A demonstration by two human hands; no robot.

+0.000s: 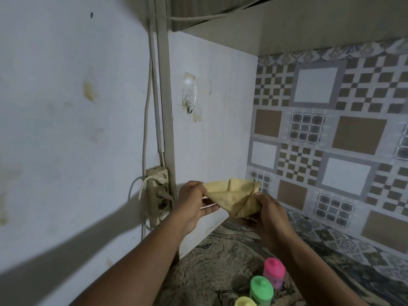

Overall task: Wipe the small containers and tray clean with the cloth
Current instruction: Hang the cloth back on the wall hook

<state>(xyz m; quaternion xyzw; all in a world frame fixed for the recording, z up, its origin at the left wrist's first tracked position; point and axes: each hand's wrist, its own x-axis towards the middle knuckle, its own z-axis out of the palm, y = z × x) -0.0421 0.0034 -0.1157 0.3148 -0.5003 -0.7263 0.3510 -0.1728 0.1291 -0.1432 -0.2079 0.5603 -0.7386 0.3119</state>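
Note:
A yellow cloth point(234, 196) hangs stretched between both hands, held up in front of the white wall above the counter. My left hand point(194, 204) pinches its left corner and my right hand point(268, 214) grips its right side. Below, near the bottom edge, stand three small containers in a row: a pink-lidded one point(274, 271), a green-lidded one point(261, 289) and a yellow-lidded one point(245, 302), only partly in frame. No tray is in view.
The containers stand on a patterned counter point(212, 268). A power strip point(160, 193) with plugged cables hangs on the wall left of my hands. A clear hook point(189, 102) sticks on the white panel. Patterned tiles point(331, 140) cover the wall at right.

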